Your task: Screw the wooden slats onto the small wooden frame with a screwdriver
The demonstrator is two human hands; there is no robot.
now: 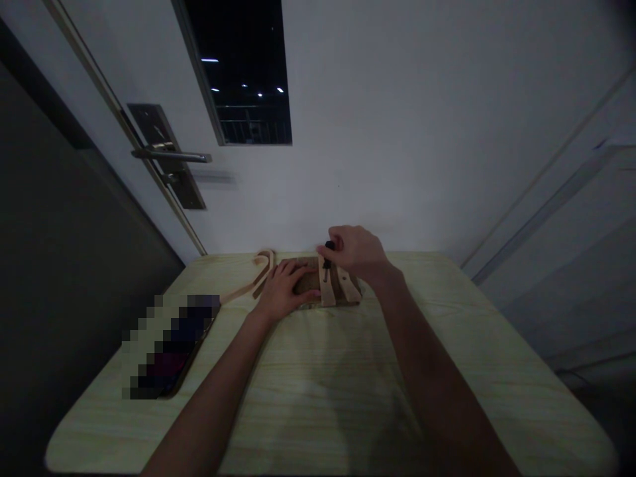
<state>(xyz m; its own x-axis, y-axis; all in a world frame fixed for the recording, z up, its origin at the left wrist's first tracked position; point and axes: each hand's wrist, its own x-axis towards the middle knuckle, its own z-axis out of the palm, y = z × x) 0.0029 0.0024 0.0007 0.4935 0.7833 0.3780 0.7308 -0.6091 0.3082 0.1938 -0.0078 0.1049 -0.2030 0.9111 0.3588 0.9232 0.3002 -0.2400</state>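
A small brown bag with pale straps lies at the far edge of a light wooden table. My left hand lies flat on the bag's left part, fingers stretched out. My right hand is above the bag's right part, its fingers pinched on a small dark pull or cord toggle. A long pale strap runs from the bag to the left across the table.
A phone with a blurred screen lies on the table at the left. Behind the table is a white door with a metal handle and a narrow dark window. White panels stand at the right.
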